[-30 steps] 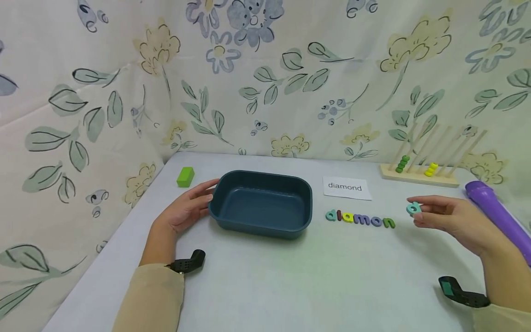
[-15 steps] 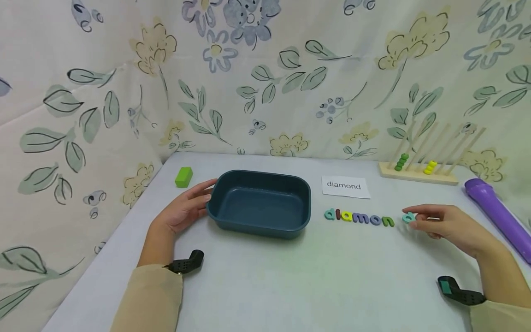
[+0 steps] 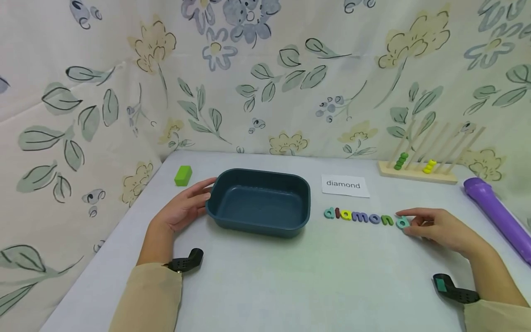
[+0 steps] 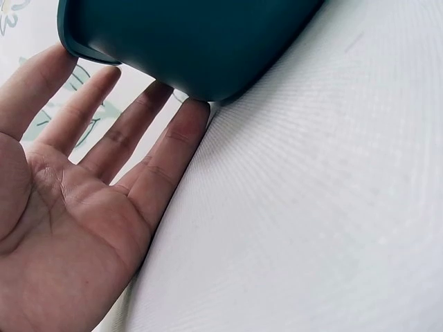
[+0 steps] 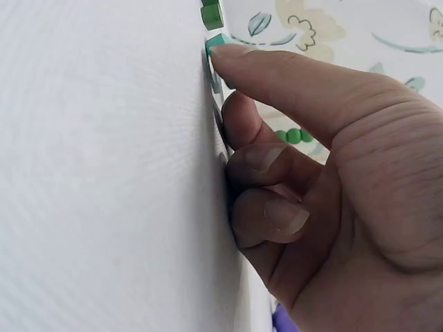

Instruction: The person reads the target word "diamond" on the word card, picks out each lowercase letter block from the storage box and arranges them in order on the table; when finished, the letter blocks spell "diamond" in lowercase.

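My right hand (image 3: 441, 230) pinches a teal letter d (image 3: 402, 222) between thumb and forefinger, down at the tabletop. The letter lies just right of a green letter n (image 3: 387, 220), the end of a row of coloured letters reading "diamon". In the right wrist view, the thumb covers much of the teal letter (image 5: 217, 43), and the other fingers curl near the table. My left hand (image 3: 184, 207) rests beside a dark teal rectangular basin (image 3: 257, 227). Its fairly straight fingertips touch the basin's outer wall, seen in the left wrist view (image 4: 187, 55).
A white card (image 3: 345, 186) printed "diamond" lies behind the letters. At the back right stands a wooden peg rack (image 3: 416, 173) with green and yellow beads. A purple microphone-shaped object (image 3: 498, 219) lies at the right, and a green block (image 3: 183, 175) at the back left.
My right hand has moved left and down, bringing the teal letter d from above the table to the end of the row. My left hand stays at the basin.
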The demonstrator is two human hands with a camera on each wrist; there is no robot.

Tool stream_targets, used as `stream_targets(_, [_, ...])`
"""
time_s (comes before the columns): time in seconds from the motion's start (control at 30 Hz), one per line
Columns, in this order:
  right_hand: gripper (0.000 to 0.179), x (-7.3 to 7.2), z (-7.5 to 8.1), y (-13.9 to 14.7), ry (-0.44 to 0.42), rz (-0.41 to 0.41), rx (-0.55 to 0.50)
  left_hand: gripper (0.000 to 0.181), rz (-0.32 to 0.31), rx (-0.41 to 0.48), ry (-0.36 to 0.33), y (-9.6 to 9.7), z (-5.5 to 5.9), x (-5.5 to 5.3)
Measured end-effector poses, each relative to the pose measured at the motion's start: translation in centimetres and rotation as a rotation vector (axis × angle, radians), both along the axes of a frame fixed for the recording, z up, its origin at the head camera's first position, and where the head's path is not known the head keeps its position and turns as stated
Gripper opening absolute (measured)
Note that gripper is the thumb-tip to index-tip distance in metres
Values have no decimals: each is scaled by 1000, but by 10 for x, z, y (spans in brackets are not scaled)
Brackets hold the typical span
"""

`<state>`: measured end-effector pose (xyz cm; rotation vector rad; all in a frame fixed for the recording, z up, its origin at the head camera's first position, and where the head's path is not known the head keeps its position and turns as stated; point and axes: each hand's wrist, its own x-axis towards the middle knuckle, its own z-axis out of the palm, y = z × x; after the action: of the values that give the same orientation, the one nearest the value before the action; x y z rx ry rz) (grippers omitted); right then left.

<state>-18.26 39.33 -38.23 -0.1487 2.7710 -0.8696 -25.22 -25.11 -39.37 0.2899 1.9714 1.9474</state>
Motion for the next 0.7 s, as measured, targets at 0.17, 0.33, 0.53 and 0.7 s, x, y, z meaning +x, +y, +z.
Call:
stream_targets(0.17, [54, -1, 2, -5, 21, 21, 34, 60, -1, 4, -3, 0, 0, -1])
stream_targets(0.33, [58, -1, 1, -7, 10, 14, 31, 60, -3, 8, -7, -1, -1, -2])
stream_targets(0.53, [54, -2, -1, -7, -5, -16, 21, 61, -2, 13, -20, -1, -2, -2])
stream_targets(0.7, [54, -2, 0, -6, -9, -30, 31, 60, -7, 21, -14, 0, -1, -3])
